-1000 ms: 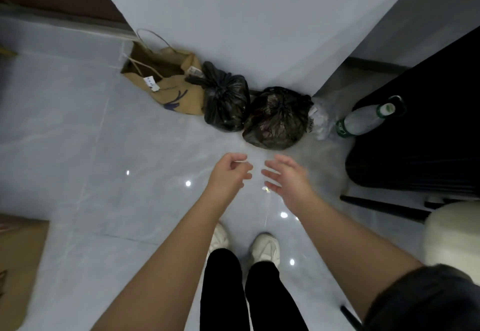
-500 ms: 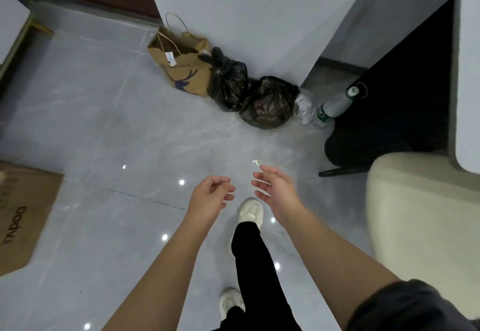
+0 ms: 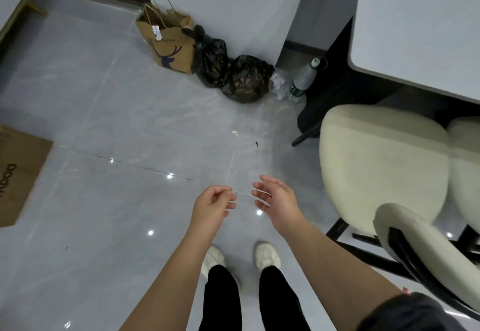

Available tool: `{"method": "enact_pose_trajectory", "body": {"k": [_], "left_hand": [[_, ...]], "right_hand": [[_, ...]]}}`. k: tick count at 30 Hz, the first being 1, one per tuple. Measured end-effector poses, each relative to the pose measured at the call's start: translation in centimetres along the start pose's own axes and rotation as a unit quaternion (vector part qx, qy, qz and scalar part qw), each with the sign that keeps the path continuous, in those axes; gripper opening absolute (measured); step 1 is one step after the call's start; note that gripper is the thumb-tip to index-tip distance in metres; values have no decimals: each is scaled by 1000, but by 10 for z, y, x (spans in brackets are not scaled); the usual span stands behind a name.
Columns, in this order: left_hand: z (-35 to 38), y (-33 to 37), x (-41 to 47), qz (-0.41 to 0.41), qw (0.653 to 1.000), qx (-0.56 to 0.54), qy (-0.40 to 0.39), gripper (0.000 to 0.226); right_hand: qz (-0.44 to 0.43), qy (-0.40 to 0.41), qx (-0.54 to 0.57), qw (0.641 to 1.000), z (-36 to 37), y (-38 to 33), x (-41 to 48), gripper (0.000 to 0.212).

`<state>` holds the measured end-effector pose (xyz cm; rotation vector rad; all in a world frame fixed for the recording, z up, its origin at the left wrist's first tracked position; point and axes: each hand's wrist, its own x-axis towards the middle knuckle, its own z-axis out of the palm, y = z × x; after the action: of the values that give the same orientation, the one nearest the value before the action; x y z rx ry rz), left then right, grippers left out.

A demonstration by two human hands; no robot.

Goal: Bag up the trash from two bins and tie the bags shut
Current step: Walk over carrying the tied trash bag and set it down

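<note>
- Both bare forearms reach forward and down, with the hands level, near each other but apart
- Left hand (image 3: 211, 204): palm turned inward, fingers loosely curled, holding nothing
- Right hand (image 3: 276, 200): palm facing the other hand, fingers relaxed and slightly spread, empty
- Taller black trash bag (image 3: 210, 63) and rounder black trash bag (image 3: 246, 78) touch against the wall, at twelve o'clock from the hands, well apart from them
- Brown paper bag (image 3: 168, 42) stands at their ten o'clock
</note>
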<state>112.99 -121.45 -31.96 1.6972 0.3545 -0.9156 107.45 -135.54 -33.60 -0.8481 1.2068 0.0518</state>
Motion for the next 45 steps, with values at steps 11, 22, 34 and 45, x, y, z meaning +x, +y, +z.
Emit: {"method": "enact_pose_trajectory", "body": {"k": [11,22,34,45], "left_hand": [[98,-71,-79,10,997,-33,63,8],[168,-162,-170,10,993,-50,109,6],[283,-227,-267,52,994,-36,92,6],[457,-246,-291,54,994,-26,95,10]], "right_hand": [[8,-65,-92,994,-123,26,-31,16],[2,-120,-150,981,-236,69,-74,15],[-26,-113,-151,982,-407,87,-130,16],[-20,-92,-180,979,-575,26,-95,15]]}}
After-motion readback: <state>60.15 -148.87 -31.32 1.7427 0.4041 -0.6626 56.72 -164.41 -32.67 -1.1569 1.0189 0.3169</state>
